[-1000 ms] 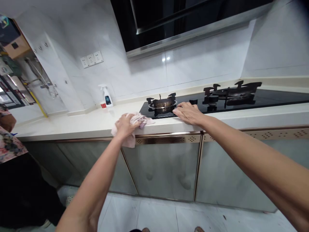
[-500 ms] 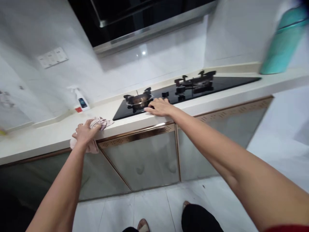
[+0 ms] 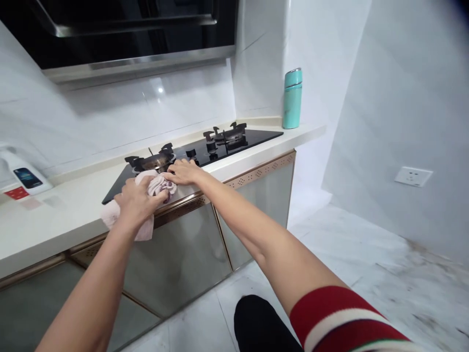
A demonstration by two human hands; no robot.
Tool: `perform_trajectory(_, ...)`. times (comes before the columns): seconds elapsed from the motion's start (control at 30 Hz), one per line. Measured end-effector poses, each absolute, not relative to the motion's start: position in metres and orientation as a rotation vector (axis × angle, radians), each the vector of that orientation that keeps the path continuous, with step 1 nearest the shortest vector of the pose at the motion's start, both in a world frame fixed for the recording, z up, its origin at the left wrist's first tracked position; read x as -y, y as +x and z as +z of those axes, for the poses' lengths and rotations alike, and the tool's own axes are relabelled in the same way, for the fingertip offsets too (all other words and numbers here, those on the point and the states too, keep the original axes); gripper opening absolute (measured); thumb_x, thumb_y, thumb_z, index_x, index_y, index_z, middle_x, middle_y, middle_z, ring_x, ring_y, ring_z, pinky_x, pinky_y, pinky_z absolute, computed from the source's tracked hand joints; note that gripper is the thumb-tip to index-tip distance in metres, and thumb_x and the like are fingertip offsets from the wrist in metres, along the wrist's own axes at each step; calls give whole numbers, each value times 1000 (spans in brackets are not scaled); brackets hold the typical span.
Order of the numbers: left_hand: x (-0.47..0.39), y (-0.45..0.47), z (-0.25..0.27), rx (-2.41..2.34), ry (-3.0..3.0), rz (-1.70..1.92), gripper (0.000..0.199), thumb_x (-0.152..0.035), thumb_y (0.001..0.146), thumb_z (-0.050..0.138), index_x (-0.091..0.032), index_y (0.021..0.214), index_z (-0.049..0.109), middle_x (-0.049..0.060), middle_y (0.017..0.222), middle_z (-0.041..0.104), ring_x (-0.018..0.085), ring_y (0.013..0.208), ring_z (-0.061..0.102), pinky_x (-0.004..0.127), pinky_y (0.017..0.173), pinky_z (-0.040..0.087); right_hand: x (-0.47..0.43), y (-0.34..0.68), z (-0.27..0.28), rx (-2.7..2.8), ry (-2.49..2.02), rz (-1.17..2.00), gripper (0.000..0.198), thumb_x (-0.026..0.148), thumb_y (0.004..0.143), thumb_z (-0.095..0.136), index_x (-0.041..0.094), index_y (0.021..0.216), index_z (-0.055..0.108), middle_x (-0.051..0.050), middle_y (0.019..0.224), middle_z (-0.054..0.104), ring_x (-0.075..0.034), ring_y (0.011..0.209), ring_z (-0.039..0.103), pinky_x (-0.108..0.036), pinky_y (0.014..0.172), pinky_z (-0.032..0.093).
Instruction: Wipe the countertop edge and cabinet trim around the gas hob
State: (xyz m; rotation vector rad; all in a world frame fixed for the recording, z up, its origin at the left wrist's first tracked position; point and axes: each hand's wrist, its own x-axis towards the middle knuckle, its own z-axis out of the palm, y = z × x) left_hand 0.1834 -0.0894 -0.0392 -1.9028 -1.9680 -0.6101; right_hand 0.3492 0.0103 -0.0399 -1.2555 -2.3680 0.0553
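My left hand (image 3: pixel 136 199) is closed on a pale pink cloth (image 3: pixel 161 186), bunched at the front edge of the black glass gas hob (image 3: pixel 258 138). Part of the cloth hangs over the counter's front. Just right of it, my right hand (image 3: pixel 185 172) lies palm down on the hob's front edge, fingers stretched toward the near burner (image 3: pixel 156 162). Its thumb side meets the cloth or comes very close; whether they touch I cannot tell. A black knob (image 3: pixel 191 154) stands just beyond those fingers.
The far burner (image 3: pixel 230 135) has black pan supports. A teal flask (image 3: pixel 292 100) stands at the counter's right end, and a white spray bottle (image 3: pixel 27 173) at the left. Above hangs a black range hood (image 3: pixel 146 29). Cabinet doors (image 3: pixel 176 259) line the counter's front.
My left hand has carried the cloth rightward from the bare counter to the hob's front edge, close to my right hand. The view has swung right, bringing the wall socket into sight.
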Motion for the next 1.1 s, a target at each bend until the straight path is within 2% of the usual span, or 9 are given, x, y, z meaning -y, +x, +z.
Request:
perform_trajectory(0.13,79,179,-47,1910,-1893,-588,63,-61,81,63,-33,137,60,14,126,58,41,119,57,54,96,47,-10,351,-41,2374,-1240,85,76,74,99,19,23,135,62,-16,150,50,-36,138,41,-59,114,26)
perform_trajectory(0.3,78,141,-51,1803,-2006,-606,61,-53,81,62,-32,138,59,10,126,58,32,121,58,44,104,46,-11,352,-41,2394,-1194,116,78,78,96,21,26,132,66,-14,146,54,-37,136,44,-57,113,29)
perform_trajectory(0.47,91,101,-49,1837,-2035,-649,58,-50,81,55,-29,135,61,8,129,61,30,124,58,41,107,44,-10,350,-41,2397,-1186,110,76,77,96,21,27,129,69,-15,144,56,-36,134,46,-56,112,30)
perform_trajectory(0.6,109,63,-48,1895,-1872,-681,55,-48,79,50,-30,129,64,7,128,65,32,124,58,47,112,40,-9,350,-41,2402,-1166,128,72,77,95,27,30,130,69,-14,142,58,-35,133,48,-54,110,32)
perform_trajectory(0.7,123,28,-48,1911,-1799,-711,55,-50,79,48,-30,127,66,8,125,66,33,124,58,48,109,42,-8,350,-41,2405,-1173,138,70,77,93,36,29,132,68,-14,144,57,-34,134,47,-52,111,32)
perform_trajectory(0.83,135,-4,-48,2022,-1675,-730,63,-55,80,47,-26,134,63,13,122,65,38,124,56,50,107,44,-10,350,-43,2405,-1185,142,69,76,92,41,29,135,66,-14,146,55,-34,136,45,-52,112,31)
perform_trajectory(0.97,139,6,-48,2158,-1540,-687,62,-54,81,49,-30,137,61,12,114,65,42,120,57,57,101,45,-13,349,-46,2395,-1183,139,67,74,94,38,29,133,67,-13,146,55,-34,137,44,-52,112,30)
perform_trajectory(1.1,138,43,-53,2105,-1525,-749,57,-47,82,52,-27,134,64,15,116,64,45,116,57,61,97,44,-12,348,-47,2380,-1178,137,71,73,97,22,28,121,72,-13,138,61,-37,131,49,-56,107,34)
